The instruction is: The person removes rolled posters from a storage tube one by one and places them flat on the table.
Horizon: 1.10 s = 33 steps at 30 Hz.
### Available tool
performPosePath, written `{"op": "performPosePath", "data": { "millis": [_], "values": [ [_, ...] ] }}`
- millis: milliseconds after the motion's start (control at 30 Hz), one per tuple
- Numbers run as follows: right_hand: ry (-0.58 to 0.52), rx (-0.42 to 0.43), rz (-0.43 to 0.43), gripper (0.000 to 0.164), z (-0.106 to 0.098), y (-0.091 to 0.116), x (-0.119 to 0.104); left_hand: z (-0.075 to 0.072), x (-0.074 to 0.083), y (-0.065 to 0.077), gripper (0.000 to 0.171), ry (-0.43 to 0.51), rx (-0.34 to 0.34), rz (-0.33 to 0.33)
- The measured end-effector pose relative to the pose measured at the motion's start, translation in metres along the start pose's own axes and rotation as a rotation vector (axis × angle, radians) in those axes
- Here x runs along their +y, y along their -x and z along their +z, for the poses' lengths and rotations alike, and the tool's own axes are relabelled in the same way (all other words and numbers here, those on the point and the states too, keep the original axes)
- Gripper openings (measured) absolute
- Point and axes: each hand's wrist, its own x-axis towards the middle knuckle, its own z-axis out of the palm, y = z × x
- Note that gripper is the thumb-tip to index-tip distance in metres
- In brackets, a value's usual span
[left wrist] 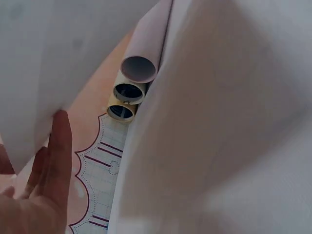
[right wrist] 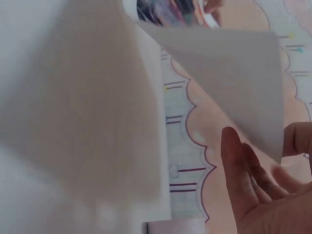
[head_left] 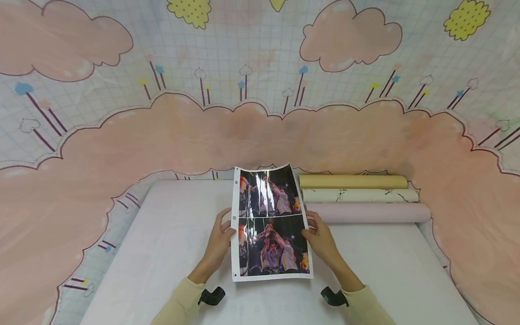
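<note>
A glossy printed photo sheet [head_left: 273, 243] with a white border is held up over the white table, facing the head camera. It carries two near-identical pictures of people with raised arms, one above the other. My left hand [head_left: 217, 241] pinches its left edge, thumb in front and fingers behind. On the opposite edge my right hand [head_left: 322, 237] pinches it the same way. The sheet's upper edge bows a little. Its plain white back [left wrist: 44, 58] shows in the left wrist view, and fingers [right wrist: 236, 170] reach behind it in the right wrist view.
Three rolls lie side by side at the table's back right: yellow [head_left: 352, 182], white with a branch pattern [head_left: 361, 195] and pale pink [head_left: 373, 213]. Behind the white table [head_left: 162, 253] hangs a cloud-patterned cloth [head_left: 260, 135]. Black wrist devices [head_left: 213, 296] sit at both cuffs.
</note>
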Motion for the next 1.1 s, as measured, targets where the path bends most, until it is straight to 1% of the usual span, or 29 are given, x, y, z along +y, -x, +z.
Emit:
{"op": "performPosePath", "data": {
  "millis": [100, 133, 167, 200, 267, 300, 333, 400, 433, 500, 567, 667, 700, 767, 867, 933, 1033, 1100],
  "values": [
    [-0.001, -0.063, -0.018, 0.082, -0.002, 0.0, 0.003, -0.002, -0.001, 0.002, 0.069, -0.051, -0.046, 0.033],
    [0.006, -0.088, -0.03, 0.087, -0.002, 0.0, 0.004, -0.003, -0.001, 0.002, 0.069, -0.08, -0.06, 0.048],
    [0.031, -0.114, -0.052, 0.088, -0.002, 0.0, 0.005, -0.004, -0.001, 0.003, 0.069, -0.102, -0.074, 0.061],
    [0.053, -0.139, -0.074, 0.085, -0.003, 0.0, 0.006, -0.005, -0.002, 0.003, 0.068, -0.111, -0.091, 0.069],
    [0.086, -0.165, -0.107, 0.075, -0.003, 0.0, 0.008, -0.007, -0.003, 0.005, 0.064, -0.123, -0.13, 0.082],
    [0.096, -0.171, -0.119, 0.068, -0.004, 0.0, 0.008, -0.008, -0.003, 0.005, 0.063, -0.123, -0.148, 0.083],
    [0.082, -0.183, -0.121, 0.062, -0.004, 0.0, 0.008, -0.01, -0.004, 0.005, 0.062, -0.117, -0.166, 0.081],
    [0.036, -0.199, -0.109, 0.053, -0.006, 0.0, 0.008, -0.013, -0.004, 0.006, 0.063, -0.094, -0.19, 0.068],
    [0.011, -0.203, -0.099, 0.051, -0.007, 0.0, 0.007, -0.014, -0.004, 0.006, 0.065, -0.082, -0.198, 0.062],
    [-0.02, -0.219, -0.084, 0.053, -0.009, 0.0, 0.007, -0.017, -0.004, 0.005, 0.068, -0.047, -0.214, 0.06],
    [-0.038, -0.242, -0.077, 0.063, -0.011, 0.0, 0.006, -0.02, -0.003, 0.005, 0.072, 0.021, -0.246, 0.062],
    [-0.074, -0.297, -0.1, 0.082, -0.015, 0.001, 0.004, -0.025, -0.001, 0.005, 0.077, 0.122, -0.326, 0.074],
    [-0.106, -0.32, -0.105, 0.087, -0.016, 0.001, 0.004, -0.027, 0.001, 0.005, 0.078, 0.163, -0.354, 0.073],
    [-0.212, -0.374, -0.116, 0.094, -0.018, 0.001, 0.004, -0.03, 0.004, 0.005, 0.082, 0.217, -0.4, 0.081],
    [-0.388, -0.437, -0.125, 0.099, -0.021, 0.0, 0.004, -0.033, 0.007, 0.005, 0.086, 0.281, -0.452, 0.085],
    [-0.507, -0.472, -0.116, 0.1, -0.022, 0.0, 0.004, -0.034, 0.01, 0.005, 0.087, 0.316, -0.476, 0.081],
    [-0.624, -0.503, -0.101, 0.098, -0.024, 0.001, 0.005, -0.035, 0.012, 0.006, 0.087, 0.357, -0.499, 0.064],
    [-0.656, -0.509, -0.089, 0.096, -0.025, 0.001, 0.004, -0.034, 0.013, 0.007, 0.086, 0.371, -0.503, 0.05]
  ]
}}
